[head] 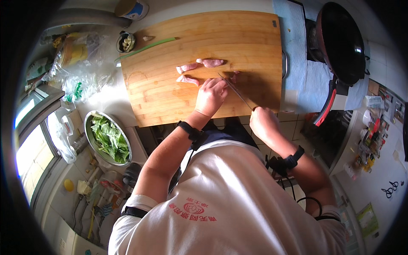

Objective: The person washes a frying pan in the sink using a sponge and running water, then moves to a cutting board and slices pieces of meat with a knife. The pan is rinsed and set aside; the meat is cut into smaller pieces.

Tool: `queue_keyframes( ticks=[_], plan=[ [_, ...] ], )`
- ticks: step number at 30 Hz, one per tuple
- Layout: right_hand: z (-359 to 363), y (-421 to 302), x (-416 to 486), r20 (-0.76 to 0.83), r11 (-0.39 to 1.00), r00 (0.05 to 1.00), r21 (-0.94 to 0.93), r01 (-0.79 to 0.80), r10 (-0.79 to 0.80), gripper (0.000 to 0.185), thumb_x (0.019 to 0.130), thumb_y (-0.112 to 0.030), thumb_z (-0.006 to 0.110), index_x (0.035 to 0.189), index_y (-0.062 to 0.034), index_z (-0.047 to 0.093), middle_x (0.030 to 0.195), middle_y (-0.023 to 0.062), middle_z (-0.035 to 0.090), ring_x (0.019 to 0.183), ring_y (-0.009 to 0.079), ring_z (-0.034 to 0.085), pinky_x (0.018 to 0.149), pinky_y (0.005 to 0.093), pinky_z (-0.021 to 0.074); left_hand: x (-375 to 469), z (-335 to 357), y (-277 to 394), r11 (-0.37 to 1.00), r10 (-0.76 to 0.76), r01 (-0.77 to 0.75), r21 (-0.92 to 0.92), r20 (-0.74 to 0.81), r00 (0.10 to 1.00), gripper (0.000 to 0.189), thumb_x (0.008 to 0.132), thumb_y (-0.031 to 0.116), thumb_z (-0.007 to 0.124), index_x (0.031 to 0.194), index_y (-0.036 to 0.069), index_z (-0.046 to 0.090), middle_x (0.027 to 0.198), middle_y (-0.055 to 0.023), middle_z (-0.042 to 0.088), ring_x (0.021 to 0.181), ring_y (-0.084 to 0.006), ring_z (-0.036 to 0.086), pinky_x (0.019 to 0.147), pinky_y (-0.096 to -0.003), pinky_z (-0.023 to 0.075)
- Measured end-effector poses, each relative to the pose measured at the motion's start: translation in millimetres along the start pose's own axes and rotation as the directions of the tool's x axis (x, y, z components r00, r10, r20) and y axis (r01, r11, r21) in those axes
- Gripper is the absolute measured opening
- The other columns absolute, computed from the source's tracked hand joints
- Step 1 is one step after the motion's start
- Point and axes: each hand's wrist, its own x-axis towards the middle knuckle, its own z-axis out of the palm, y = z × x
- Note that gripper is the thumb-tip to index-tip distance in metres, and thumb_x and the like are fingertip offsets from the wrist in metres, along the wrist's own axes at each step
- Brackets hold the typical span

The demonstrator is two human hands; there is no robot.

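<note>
My right hand point(264, 122) grips the handle of a kitchen knife point(236, 91), whose blade slants up and left across a wooden cutting board point(159, 98). My left hand point(213, 95) is pressed down just left of the blade, fingers curled. Whatever meat lies beneath those fingers is mostly hidden. Right of the blade is a small piece of raw meat point(235, 76). Beyond my left hand lie three more strips of raw meat: one strip point(188, 80) near my fingers, another point(186, 68) behind it, and a larger one point(210, 62) to the right.
A green onion stalk point(148, 47) and a glass jar of garlic cloves point(126, 42) are at the board's far left. A metal bowl of leafy greens point(110, 138) stands left, below plastic bags point(86, 70). On the right, a black wok point(342, 44) sits with its handle towards me.
</note>
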Motion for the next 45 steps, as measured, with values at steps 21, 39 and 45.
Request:
queue_keyframes(
  ticks=[21, 39, 45],
  plan=[
    [-4.9, -0.1, -18.2, -0.111, 0.982, 0.994, 0.188, 0.011, 0.01, 0.028, 0.094, -0.018, 0.063, 0.077, 0.0032, 0.068, 0.077, 0.0256, 0.068, 0.077, 0.0453, 0.067, 0.067, 0.0529, 0.0523, -7.7, -3.7, 2.9, 0.999, 0.018, -0.019, -0.045, -0.023, 1.0, 0.02, 0.077, 0.003, 0.073, 0.096, 0.007, 0.069, 0.097, -0.0108, 0.066, 0.087, -0.0321, 0.064, 0.078, -0.041, 0.0551],
    [28.1, 19.7, -16.3, -0.067, 0.988, 0.996, -0.148, 0.05, -0.06, 0.014, 0.077, -0.006, 0.063, 0.066, -0.0013, 0.07, 0.068, 0.0174, 0.066, 0.067, 0.0347, 0.068, 0.063, 0.0423, 0.0556, -7.6, -1.1, -3.7, 0.999, 0.026, -0.027, 0.034, 0.043, 0.999, 0.013, 0.075, 0.007, 0.07, 0.086, 0.008, 0.063, 0.084, -0.011, 0.062, 0.083, -0.0323, 0.062, 0.076, -0.0431, 0.0536],
    [18.4, 14.0, -6.9, -0.044, 0.991, 0.997, -0.122, 0.053, -0.059, 0.015, 0.077, -0.007, 0.064, 0.064, -0.0002, 0.07, 0.067, 0.0202, 0.066, 0.066, 0.0372, 0.069, 0.065, 0.0443, 0.0568, -4.1, -0.3, -5.5, 1.0, 0.01, -0.011, 0.026, 0.03, 0.999, 0.011, 0.076, 0.007, 0.07, 0.084, 0.008, 0.063, 0.082, -0.0106, 0.063, 0.081, -0.0328, 0.063, 0.075, -0.0433, 0.0541]
  ],
)
